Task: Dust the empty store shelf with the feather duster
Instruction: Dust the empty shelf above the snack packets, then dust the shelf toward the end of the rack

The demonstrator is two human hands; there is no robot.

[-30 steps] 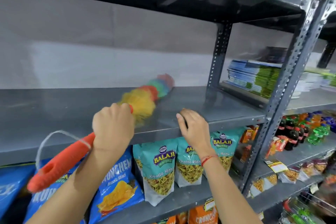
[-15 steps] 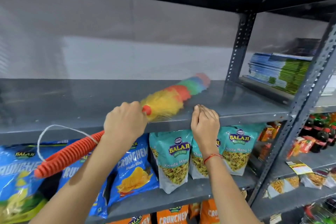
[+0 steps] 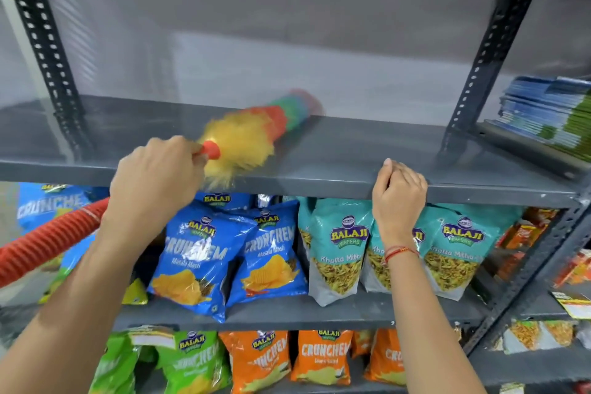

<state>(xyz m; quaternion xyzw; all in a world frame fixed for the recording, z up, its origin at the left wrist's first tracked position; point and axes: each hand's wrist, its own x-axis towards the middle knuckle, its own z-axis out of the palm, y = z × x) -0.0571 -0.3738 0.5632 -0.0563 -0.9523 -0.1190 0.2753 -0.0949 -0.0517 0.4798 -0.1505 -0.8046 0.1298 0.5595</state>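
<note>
The empty grey metal shelf (image 3: 351, 150) runs across the middle of the view. A feather duster (image 3: 252, 134) with yellow, orange, green and blue fluff lies blurred on its left half, head pointing to the back right. My left hand (image 3: 156, 179) is shut on its ribbed orange handle, which trails down to the lower left. My right hand (image 3: 399, 189) hooks its curled fingers over the shelf's front edge, to the right of the duster.
Blue and teal snack bags (image 3: 342, 249) fill the shelf below, with green and orange bags lower down. Perforated dark uprights (image 3: 479, 67) stand at left and right. A stack of books (image 3: 547, 105) lies on the neighbouring shelf at right.
The duster head has swept left along the shelf with my left hand. My right hand stays on the front edge, now further from the duster. The view has shifted left.
</note>
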